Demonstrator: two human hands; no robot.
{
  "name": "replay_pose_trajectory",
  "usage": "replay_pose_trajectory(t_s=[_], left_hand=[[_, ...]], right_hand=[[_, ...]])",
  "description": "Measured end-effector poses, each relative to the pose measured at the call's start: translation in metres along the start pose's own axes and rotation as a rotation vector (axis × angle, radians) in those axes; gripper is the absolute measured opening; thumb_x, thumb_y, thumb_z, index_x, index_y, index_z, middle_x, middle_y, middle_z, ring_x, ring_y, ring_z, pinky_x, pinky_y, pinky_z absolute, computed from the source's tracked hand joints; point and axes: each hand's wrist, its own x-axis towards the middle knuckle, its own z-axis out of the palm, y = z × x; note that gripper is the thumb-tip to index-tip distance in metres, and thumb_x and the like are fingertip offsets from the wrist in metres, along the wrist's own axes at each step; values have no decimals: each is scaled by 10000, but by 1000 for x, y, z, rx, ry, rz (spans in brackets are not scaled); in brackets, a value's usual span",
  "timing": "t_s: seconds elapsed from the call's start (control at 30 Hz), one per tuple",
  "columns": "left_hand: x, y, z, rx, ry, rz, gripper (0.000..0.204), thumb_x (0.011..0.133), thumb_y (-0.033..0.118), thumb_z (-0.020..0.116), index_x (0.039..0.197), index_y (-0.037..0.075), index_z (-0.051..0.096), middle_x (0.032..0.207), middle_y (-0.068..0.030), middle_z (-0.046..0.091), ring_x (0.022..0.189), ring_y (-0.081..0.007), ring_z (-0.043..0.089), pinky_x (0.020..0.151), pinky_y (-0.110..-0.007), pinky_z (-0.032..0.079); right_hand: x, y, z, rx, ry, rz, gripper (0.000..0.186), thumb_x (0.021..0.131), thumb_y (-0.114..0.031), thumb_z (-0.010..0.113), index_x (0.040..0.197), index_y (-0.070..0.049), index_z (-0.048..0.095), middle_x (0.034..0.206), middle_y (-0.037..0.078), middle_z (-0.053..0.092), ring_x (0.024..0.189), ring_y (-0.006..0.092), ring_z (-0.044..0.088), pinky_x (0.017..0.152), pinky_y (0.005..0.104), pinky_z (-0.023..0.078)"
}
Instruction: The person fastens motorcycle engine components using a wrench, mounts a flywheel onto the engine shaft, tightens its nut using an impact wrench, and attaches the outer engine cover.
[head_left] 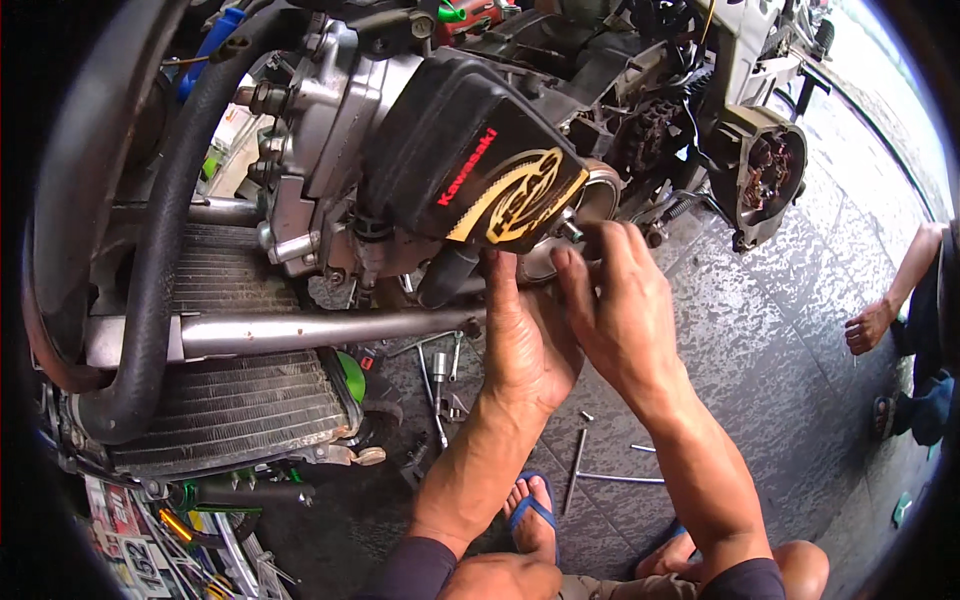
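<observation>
A boxy black plastic housing [430,135] with a gold and red sticker sits on the motorcycle engine in front of me. Below its lower edge, the thumb of my left hand [525,345] points up and touches near its underside; the other fingers are hidden behind the hand. My right hand [630,310] is just to the right, its fingers curled together beside a small metal bolt end [570,228]. Whatever those fingertips pinch is hidden. A round metal ring [602,190] shows behind the housing, above the right hand.
A silver frame tube [320,332] crosses at left over a dusty radiator [240,410], with a thick black hose [165,260] beside it. A T-handle wrench [575,470] and other tools lie on the tiled floor. Another person's hand [870,328] shows at far right.
</observation>
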Motion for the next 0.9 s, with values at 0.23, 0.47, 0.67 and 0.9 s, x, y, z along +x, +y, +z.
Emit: replay_pose_trajectory(t_s=[0.23,0.47,0.67,0.9], left_hand=[[11,-13,-14,-104,-31,71,715,902,636,560,1414,156,428,1379,-42,495,1282,-209,475,1124,-389,354],[12,-17,-19,-105,-216,33,830,873,721,537,1456,153,371,1441,-65,431,1337,-227,423,1128,-403,338],[8,-15,-7,-58,-11,86,769,896,700,508,1419,141,434,1380,-61,511,1278,-238,483,1108,-408,359],[6,-10,-1,-47,4,10,770,858,704,549,1400,166,455,1365,-49,524,1278,-231,486,1101,-415,366]], right_hand=[[12,-4,10,-98,-48,31,265,965,-244,573,852,-5,560,794,230,616,697,455,628,611,530,498],[11,-2,13,-65,-15,62,280,966,-240,573,822,-1,558,770,246,620,670,469,622,600,535,496],[11,-3,11,-76,-38,67,272,963,-242,577,830,-6,560,791,240,624,677,465,624,603,530,496],[10,-2,12,-74,-37,77,270,964,-247,574,842,-7,560,797,238,626,678,457,629,602,527,497]])
